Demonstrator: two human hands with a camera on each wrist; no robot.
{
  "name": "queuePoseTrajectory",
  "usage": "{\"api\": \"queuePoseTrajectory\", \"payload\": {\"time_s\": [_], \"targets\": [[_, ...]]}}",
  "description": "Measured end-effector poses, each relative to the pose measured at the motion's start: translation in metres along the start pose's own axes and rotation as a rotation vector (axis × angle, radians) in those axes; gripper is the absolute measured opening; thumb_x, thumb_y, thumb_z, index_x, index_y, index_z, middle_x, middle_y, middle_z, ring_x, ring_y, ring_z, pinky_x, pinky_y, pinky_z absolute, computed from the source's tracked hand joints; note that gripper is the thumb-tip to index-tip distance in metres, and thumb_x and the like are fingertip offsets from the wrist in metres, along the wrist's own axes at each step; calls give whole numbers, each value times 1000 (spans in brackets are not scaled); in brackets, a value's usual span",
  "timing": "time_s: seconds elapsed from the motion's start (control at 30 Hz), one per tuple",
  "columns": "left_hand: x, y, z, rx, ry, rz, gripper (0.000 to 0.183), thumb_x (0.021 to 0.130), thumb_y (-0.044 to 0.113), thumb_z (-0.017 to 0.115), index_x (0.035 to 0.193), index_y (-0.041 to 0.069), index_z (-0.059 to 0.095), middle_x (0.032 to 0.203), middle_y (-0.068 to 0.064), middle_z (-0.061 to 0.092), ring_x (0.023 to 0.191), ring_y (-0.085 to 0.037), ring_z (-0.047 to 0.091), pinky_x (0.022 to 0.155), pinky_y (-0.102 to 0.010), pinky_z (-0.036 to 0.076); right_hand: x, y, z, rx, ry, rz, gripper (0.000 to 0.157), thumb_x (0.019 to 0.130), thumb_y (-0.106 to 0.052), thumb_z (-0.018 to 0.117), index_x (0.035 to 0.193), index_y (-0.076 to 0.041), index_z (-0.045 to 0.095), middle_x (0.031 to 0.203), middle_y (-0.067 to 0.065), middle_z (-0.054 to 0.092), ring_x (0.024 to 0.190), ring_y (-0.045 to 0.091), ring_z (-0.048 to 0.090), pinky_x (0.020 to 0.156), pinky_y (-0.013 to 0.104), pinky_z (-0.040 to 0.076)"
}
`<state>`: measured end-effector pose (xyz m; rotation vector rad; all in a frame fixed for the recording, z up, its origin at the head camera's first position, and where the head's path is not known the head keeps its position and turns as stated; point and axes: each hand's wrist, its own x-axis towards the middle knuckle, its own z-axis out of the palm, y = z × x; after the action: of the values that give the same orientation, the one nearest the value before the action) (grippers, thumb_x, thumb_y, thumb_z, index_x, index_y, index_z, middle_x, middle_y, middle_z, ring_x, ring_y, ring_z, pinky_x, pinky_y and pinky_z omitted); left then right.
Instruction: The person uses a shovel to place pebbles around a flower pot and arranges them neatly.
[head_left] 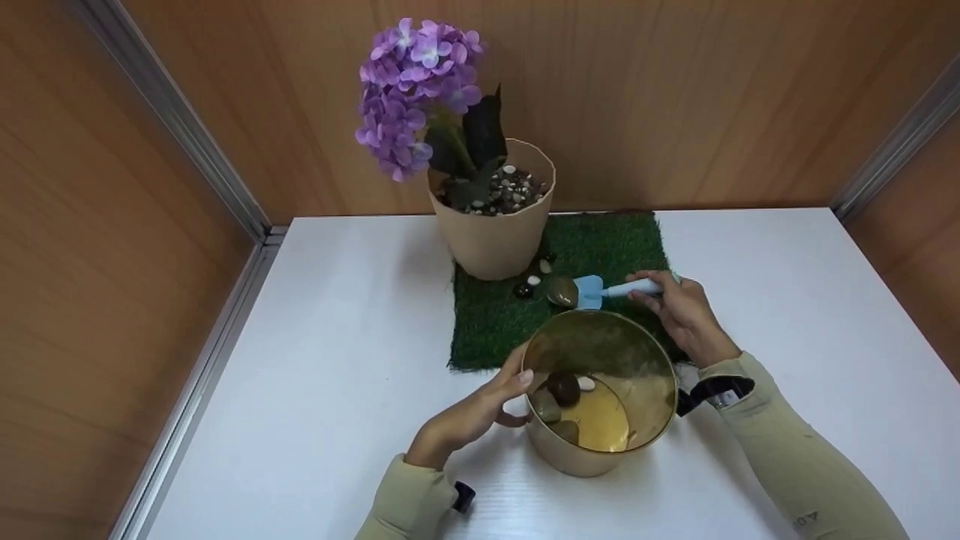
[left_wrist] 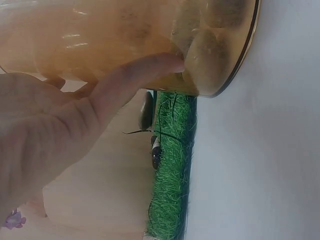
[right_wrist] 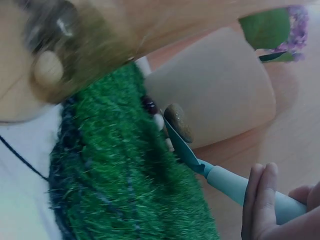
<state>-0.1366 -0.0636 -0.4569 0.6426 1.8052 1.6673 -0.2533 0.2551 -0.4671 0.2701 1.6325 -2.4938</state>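
My left hand holds a see-through amber tub by its side, thumb near the rim, at the front edge of the green turf mat. The tub's mouth is turned up toward the head camera. Inside lie a dark stone, a small white stone and greyish stones. With my right hand I grip the handle of a small light-blue toy shovel. A smooth brown stone rests on its blade, above the mat and just beyond the tub's far rim.
A beige pot with purple flowers and pebbles stands on the back left of the turf mat. Several small stones, such as a black one, lie beside it. Wood panels enclose the white table at the back and sides.
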Motion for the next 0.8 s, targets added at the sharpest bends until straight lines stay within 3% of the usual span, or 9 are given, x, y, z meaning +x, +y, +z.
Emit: {"api": "queuePoseTrajectory", "payload": {"time_s": [0.37,0.53,0.63,0.8], "targets": [[2,0,-1,-8,-5,6,57,96,54,29,146,43,3,153,8,-2,139,-27,11,87,-47,45,10,18,11,-94,11,-61,42,99,-19,44,128,13,44,126,23,47,109,28,55,93,33,44],[0,1,-1,-11,-6,1,56,97,53,29,146,44,3,152,9,-1,139,-25,11,87,-45,46,10,21,13,-97,-3,-97,40,100,-17,43,126,13,45,125,23,47,117,33,48,92,33,44],[0,1,-1,-13,-10,-3,56,97,52,29,146,43,3,153,8,-2,139,-26,11,87,-44,45,7,23,13,-110,-15,-141,38,99,-15,44,124,13,46,125,26,46,119,35,46,91,34,45],[-1,0,-1,-3,-10,0,57,97,53,29,146,43,3,153,8,-3,139,-26,11,88,-43,46,-2,21,14,-214,-12,-247,38,97,-19,49,121,12,51,120,26,51,105,33,58,85,34,49]]}}
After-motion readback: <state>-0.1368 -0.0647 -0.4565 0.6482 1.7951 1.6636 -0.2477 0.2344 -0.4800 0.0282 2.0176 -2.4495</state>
